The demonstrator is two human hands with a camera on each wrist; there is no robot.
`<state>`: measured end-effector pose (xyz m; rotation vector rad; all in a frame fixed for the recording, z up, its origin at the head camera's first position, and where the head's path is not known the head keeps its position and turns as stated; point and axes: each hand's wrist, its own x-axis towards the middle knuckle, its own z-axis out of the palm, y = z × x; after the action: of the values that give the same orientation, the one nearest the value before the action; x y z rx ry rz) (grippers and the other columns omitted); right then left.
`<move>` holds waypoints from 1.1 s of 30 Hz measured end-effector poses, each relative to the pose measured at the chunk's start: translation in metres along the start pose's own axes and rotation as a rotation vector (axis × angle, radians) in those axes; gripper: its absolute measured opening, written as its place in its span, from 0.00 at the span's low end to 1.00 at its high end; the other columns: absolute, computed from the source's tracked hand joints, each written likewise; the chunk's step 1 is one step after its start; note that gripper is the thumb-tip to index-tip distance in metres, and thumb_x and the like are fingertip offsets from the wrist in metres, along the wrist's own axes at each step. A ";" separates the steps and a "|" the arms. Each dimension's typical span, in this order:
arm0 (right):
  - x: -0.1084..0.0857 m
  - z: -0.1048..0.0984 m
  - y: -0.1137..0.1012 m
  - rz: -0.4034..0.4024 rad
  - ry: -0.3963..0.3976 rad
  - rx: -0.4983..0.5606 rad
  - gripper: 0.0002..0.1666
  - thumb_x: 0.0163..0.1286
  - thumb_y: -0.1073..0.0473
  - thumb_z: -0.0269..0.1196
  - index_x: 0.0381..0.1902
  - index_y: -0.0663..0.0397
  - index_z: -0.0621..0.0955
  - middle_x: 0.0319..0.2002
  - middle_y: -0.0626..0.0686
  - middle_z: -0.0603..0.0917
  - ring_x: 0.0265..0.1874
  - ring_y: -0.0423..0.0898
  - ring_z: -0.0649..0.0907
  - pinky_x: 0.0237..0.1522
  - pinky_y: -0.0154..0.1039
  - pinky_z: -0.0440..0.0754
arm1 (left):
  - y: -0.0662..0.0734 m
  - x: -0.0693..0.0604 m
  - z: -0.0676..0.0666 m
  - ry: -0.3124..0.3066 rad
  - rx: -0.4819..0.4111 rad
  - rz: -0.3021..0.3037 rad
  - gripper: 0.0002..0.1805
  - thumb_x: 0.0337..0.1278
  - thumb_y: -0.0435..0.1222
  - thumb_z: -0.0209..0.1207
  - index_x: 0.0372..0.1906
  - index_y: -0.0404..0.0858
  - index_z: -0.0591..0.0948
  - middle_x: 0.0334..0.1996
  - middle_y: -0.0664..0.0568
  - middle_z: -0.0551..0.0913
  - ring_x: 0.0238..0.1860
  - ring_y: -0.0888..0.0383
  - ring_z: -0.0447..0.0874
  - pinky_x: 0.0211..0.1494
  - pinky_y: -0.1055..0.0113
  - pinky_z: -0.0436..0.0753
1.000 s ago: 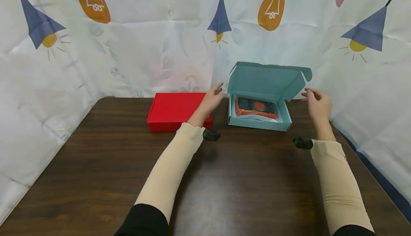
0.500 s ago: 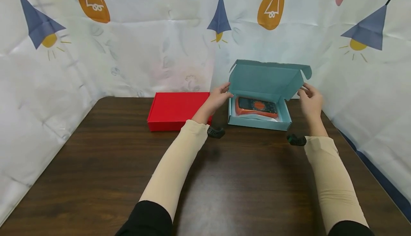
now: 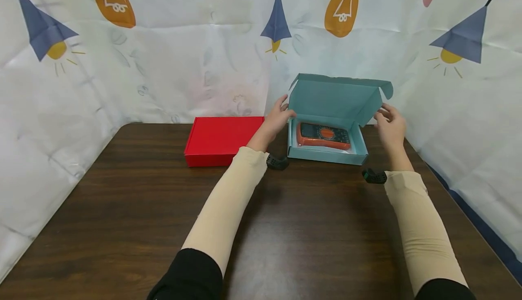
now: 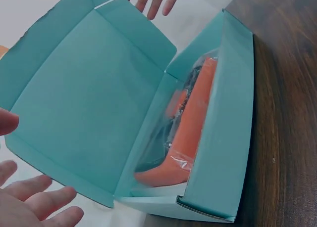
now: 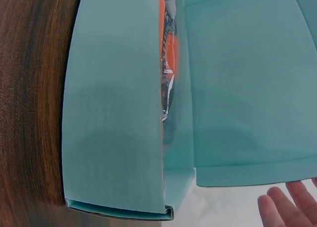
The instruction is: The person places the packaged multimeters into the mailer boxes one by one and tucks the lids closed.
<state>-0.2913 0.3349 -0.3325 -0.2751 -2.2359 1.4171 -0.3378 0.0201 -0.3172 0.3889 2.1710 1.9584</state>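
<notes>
A pale cloth [image 3: 171, 73], printed with lamps [image 3: 461, 37] and bulbs [image 3: 342, 7], is hanging behind the dark wooden table [image 3: 163, 227]. Two cream sleeves [image 3: 224, 195] are extending over the table toward its far edge, the right one lying close to the table's right edge. The teal box [image 3: 326, 156] is sitting at the far edge, toward the far right corner, and its raised lid [image 3: 334, 96] is standing up at the back. The red box [image 3: 224, 132] is resting closed at the same edge, nearer the far left corner, with a gap separating the two. The hands are lying well apart, one on each side of the lid. The left hand [image 3: 275, 121] is hovering by the lid's left flap, its fingers spreading and its thumb pointing toward the teal box — I cannot tell whether it is touching. The right hand [image 3: 391, 128] is hanging by the lid's right flap, its fingers reaching out at the edge — contact is staying unclear there too. The meter [image 3: 324, 136] is lying inside the teal box in clear plastic, its orange case framing a dark face and an orange dial [image 3: 327, 133]. Small black devices [image 3: 277, 162] are sitting on the inner sides of both wrists.
</notes>
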 end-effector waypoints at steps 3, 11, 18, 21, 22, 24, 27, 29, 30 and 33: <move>0.000 0.002 -0.001 0.000 -0.010 0.021 0.32 0.77 0.52 0.50 0.76 0.57 0.69 0.67 0.65 0.76 0.54 0.45 0.83 0.55 0.36 0.82 | 0.001 0.001 0.000 -0.011 0.026 0.007 0.40 0.66 0.32 0.49 0.83 0.42 0.54 0.79 0.41 0.58 0.77 0.44 0.57 0.74 0.46 0.65; -0.002 0.010 -0.004 0.012 -0.052 0.091 0.33 0.78 0.53 0.49 0.76 0.59 0.67 0.52 0.49 0.77 0.57 0.51 0.83 0.59 0.41 0.80 | -0.001 -0.003 0.002 -0.063 0.039 0.026 0.42 0.62 0.30 0.48 0.83 0.42 0.55 0.79 0.41 0.58 0.77 0.45 0.57 0.74 0.46 0.64; -0.006 0.016 0.000 0.002 -0.050 0.181 0.32 0.79 0.52 0.51 0.76 0.60 0.66 0.49 0.44 0.75 0.62 0.55 0.81 0.60 0.41 0.80 | -0.010 -0.006 0.001 -0.090 -0.078 0.029 0.41 0.61 0.29 0.45 0.82 0.42 0.57 0.79 0.41 0.58 0.75 0.43 0.59 0.75 0.41 0.61; -0.006 0.018 0.001 -0.006 -0.060 0.194 0.33 0.80 0.51 0.51 0.76 0.60 0.66 0.51 0.47 0.75 0.64 0.57 0.79 0.61 0.43 0.79 | -0.012 -0.008 0.000 -0.099 -0.130 0.037 0.41 0.60 0.29 0.45 0.82 0.41 0.57 0.79 0.39 0.57 0.75 0.39 0.59 0.76 0.39 0.58; -0.006 0.019 0.001 -0.007 -0.064 0.191 0.33 0.80 0.51 0.50 0.76 0.59 0.66 0.52 0.48 0.76 0.64 0.57 0.79 0.62 0.43 0.79 | -0.013 -0.008 0.000 -0.099 -0.142 0.042 0.41 0.60 0.29 0.44 0.82 0.41 0.57 0.79 0.39 0.57 0.76 0.39 0.58 0.76 0.39 0.58; -0.007 0.022 0.002 -0.009 -0.072 0.198 0.32 0.79 0.52 0.50 0.76 0.59 0.66 0.55 0.51 0.75 0.63 0.56 0.80 0.62 0.45 0.78 | -0.015 -0.009 -0.001 -0.097 -0.159 0.055 0.41 0.60 0.28 0.44 0.82 0.40 0.56 0.79 0.38 0.56 0.76 0.37 0.57 0.76 0.38 0.56; -0.008 0.025 0.004 -0.011 -0.080 0.219 0.32 0.78 0.54 0.50 0.76 0.61 0.66 0.59 0.57 0.75 0.57 0.50 0.81 0.63 0.47 0.77 | -0.018 -0.011 -0.004 -0.092 -0.159 0.070 0.41 0.59 0.28 0.46 0.81 0.39 0.56 0.79 0.37 0.55 0.76 0.37 0.55 0.76 0.37 0.56; -0.009 0.026 0.006 -0.011 -0.086 0.233 0.32 0.78 0.56 0.51 0.75 0.63 0.65 0.60 0.60 0.74 0.51 0.43 0.81 0.64 0.48 0.77 | -0.021 -0.012 -0.005 -0.093 -0.147 0.075 0.42 0.58 0.28 0.47 0.81 0.39 0.57 0.79 0.37 0.55 0.77 0.37 0.55 0.76 0.38 0.57; -0.009 0.026 0.007 -0.014 -0.090 0.235 0.32 0.78 0.56 0.51 0.75 0.64 0.65 0.60 0.61 0.74 0.49 0.39 0.81 0.64 0.47 0.77 | -0.023 -0.013 -0.006 -0.094 -0.140 0.077 0.42 0.57 0.28 0.48 0.81 0.39 0.57 0.79 0.37 0.55 0.77 0.37 0.55 0.76 0.38 0.57; -0.010 0.025 0.012 -0.026 -0.101 0.231 0.31 0.79 0.58 0.50 0.74 0.66 0.65 0.56 0.58 0.76 0.49 0.39 0.81 0.63 0.43 0.78 | -0.028 -0.014 -0.008 -0.092 -0.123 0.083 0.41 0.57 0.29 0.48 0.80 0.38 0.59 0.79 0.38 0.57 0.77 0.38 0.55 0.76 0.39 0.57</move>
<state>-0.2962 0.3163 -0.3553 -0.0985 -2.1183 1.6903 -0.3288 0.0055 -0.3448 0.5455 1.9972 2.0616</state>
